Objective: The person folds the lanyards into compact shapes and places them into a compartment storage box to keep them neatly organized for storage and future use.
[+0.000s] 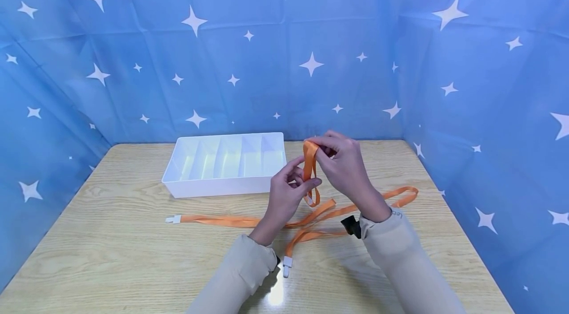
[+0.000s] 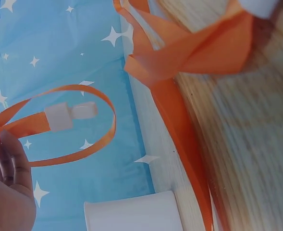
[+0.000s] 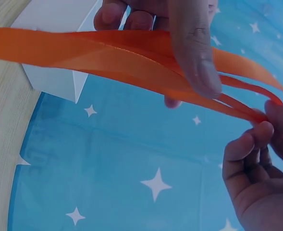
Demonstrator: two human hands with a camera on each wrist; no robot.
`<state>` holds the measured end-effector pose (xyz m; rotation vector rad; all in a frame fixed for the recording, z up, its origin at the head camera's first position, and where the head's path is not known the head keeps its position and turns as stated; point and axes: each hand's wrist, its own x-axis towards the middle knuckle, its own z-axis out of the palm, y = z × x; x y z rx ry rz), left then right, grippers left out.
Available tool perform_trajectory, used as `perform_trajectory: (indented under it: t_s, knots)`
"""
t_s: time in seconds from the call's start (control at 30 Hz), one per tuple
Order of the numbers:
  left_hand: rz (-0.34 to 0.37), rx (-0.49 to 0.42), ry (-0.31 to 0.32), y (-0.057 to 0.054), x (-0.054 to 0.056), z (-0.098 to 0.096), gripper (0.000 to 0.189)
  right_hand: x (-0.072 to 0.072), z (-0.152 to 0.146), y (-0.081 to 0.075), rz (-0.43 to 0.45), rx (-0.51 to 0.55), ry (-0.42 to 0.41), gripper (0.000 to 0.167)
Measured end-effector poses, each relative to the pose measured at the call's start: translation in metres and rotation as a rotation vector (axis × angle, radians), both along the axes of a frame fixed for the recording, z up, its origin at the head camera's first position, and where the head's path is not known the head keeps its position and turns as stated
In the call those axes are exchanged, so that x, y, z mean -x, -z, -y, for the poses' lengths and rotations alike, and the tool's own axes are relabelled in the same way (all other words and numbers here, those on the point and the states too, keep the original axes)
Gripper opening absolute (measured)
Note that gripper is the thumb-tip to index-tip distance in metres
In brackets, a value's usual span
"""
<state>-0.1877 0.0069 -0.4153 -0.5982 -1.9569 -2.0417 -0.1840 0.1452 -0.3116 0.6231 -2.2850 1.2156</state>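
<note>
Both hands hold a folded orange lanyard (image 1: 309, 161) above the table. My right hand (image 1: 344, 161) pinches its top fold between thumb and fingertips. Lower down, my left hand (image 1: 289, 190) grips the same strap, thumb across the front and fingers behind. The lanyard's loop hangs below the left hand, with its white plastic clip (image 2: 59, 117) inside the loop in the left wrist view. Under the hands, more orange lanyards (image 1: 222, 221) lie crossed on the table. One white clip (image 1: 173, 218) points left; another clip (image 1: 287, 265) lies toward the front, near the left sleeve.
A white tray (image 1: 222, 186) with several upright compartments stands at the back of the wood-grain table (image 1: 111, 245), left of the hands. A blue curtain (image 1: 266, 87) with white stars hangs behind the table and along its sides.
</note>
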Motion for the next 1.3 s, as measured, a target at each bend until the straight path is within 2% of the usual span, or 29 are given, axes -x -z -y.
perform_trajectory:
  t_s: [0.23,0.3,0.5,0.63,0.77,1.03,1.3]
  knots:
    - [0.026,0.075,0.009,-0.004,-0.001,-0.002,0.034,0.0,0.001,-0.001,-0.006,-0.007,-0.013,0.018]
    - [0.019,0.082,0.017,-0.008,-0.003,-0.002,0.028,0.001,0.001,-0.001,-0.009,-0.008,-0.015,0.018]
    - [-0.035,0.085,0.04,-0.031,-0.015,0.002,0.01,0.002,0.0,-0.001,-0.006,-0.019,-0.012,0.019]
    - [-0.042,0.077,0.054,-0.034,-0.017,0.003,0.007,0.002,-0.001,-0.003,-0.011,-0.027,-0.006,0.02]
    - [-0.042,0.075,0.071,-0.031,-0.015,0.005,0.009,0.002,-0.002,-0.004,-0.018,-0.03,-0.007,0.02]
    - [-0.034,0.067,0.087,-0.005,0.002,0.005,0.008,0.004,-0.006,-0.004,-0.013,-0.032,0.003,0.018]
    - [-0.009,0.053,0.173,-0.004,0.005,0.01,0.006,0.003,-0.01,-0.005,-0.034,-0.023,0.027,0.014]
